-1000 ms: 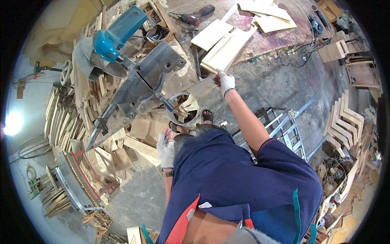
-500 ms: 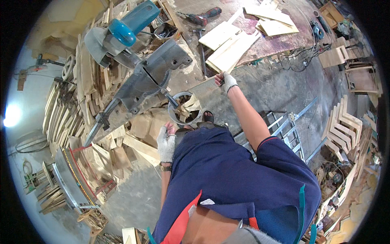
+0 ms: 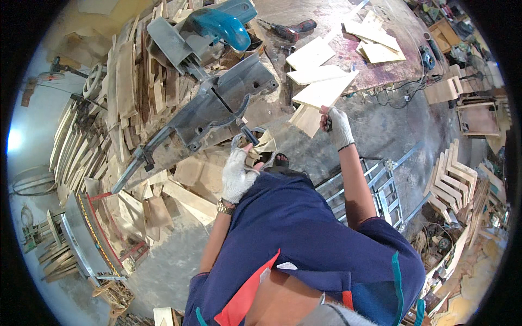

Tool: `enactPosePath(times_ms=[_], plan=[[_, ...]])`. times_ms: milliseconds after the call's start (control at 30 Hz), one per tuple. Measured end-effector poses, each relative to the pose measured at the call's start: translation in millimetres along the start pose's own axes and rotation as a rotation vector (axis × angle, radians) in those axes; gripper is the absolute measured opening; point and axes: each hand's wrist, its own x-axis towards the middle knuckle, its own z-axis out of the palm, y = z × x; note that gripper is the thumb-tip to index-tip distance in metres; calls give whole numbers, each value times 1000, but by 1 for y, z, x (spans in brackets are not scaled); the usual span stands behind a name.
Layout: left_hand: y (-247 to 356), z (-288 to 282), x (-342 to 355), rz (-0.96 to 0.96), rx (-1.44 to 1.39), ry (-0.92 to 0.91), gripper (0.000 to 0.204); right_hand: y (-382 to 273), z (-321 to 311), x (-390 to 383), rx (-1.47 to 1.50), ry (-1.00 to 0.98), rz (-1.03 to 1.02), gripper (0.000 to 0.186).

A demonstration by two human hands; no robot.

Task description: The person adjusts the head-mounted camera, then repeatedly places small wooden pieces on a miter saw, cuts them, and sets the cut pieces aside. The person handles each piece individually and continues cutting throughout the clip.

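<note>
My right hand (image 3: 337,126), in a fingerless white glove, is closed on a pale wooden board (image 3: 307,118) at the front of the bench, among other flat boards (image 3: 321,87). My left hand (image 3: 239,168), gloved likewise, is raised just below the grey miter saw base (image 3: 223,114) and its clamp handle (image 3: 250,136), over a bucket of offcuts (image 3: 263,144) that it partly covers. Its fingers are apart, with nothing visible in them. The saw's teal housing (image 3: 220,27) is above the base.
Wooden strips (image 3: 70,141) are stacked at left, with offcuts (image 3: 185,198) on the floor. A cordless drill (image 3: 288,30) lies on the bench (image 3: 391,76), cables trailing at its edge. A metal ladder (image 3: 375,190) and angled wooden pieces (image 3: 451,179) stand at right.
My left hand has risen toward the saw's clamp. My right hand has moved right, and a board it grips now juts below the stack. The view has shifted, placing the saw farther right.
</note>
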Motion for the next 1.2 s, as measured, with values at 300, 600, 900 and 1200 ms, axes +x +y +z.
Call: enactPosePath(times_ms=[300, 600, 900, 1200], plan=[[-2, 13, 37, 239, -105, -116, 57, 127, -23, 53, -787, 361, -463, 33], [-23, -3, 29, 283, -85, -226, 60, 86, -4, 50, -293, 262, -284, 33], [-25, -6, 37, 548, 210, -31, 78, 45, 84, -99, 3, 190, -138, 28], [-74, -1, 37, 614, 268, 114, 45, 91, 140, -157, -174, -85, 80, 31]])
